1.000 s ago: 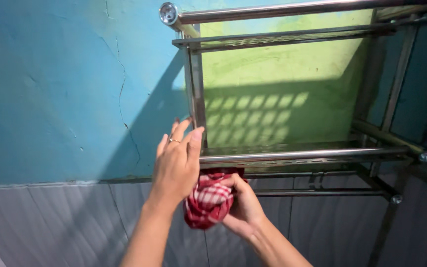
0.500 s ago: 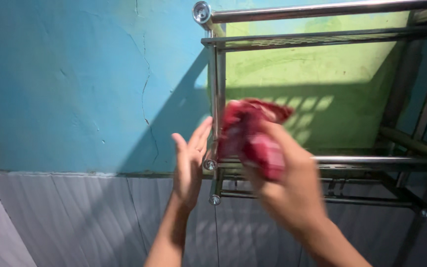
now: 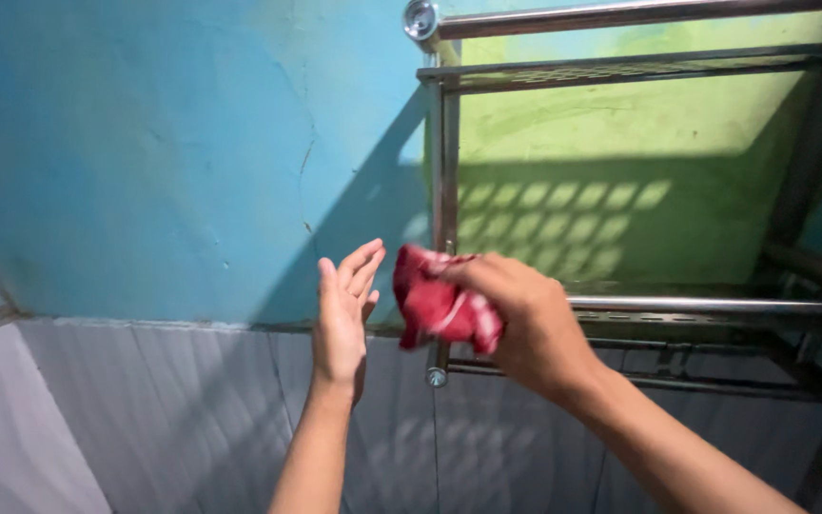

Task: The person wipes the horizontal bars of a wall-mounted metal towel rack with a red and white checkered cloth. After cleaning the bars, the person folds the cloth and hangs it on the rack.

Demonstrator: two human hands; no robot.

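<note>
Red-and-white checked cloth (image 3: 441,306), just the one, is bunched up into a wad in the right hand (image 3: 525,319), whose fingers are curled tight over it. It looks soft and crumpled, mostly red with a bit of white check showing at the lower edge, a little blurred. Two hands total: the left hand (image 3: 342,319) is flat and open, fingers together, palm facing the cloth, just beside it and holding nothing. Right behind the cloth is one shiny steel rack (image 3: 620,306) with two shelf levels visible, and its front upright post (image 3: 444,190) sits directly behind the wad. Further back is the cracked blue-and-green painted wall (image 3: 145,143), with grey wall tiles (image 3: 145,419) below.
</note>
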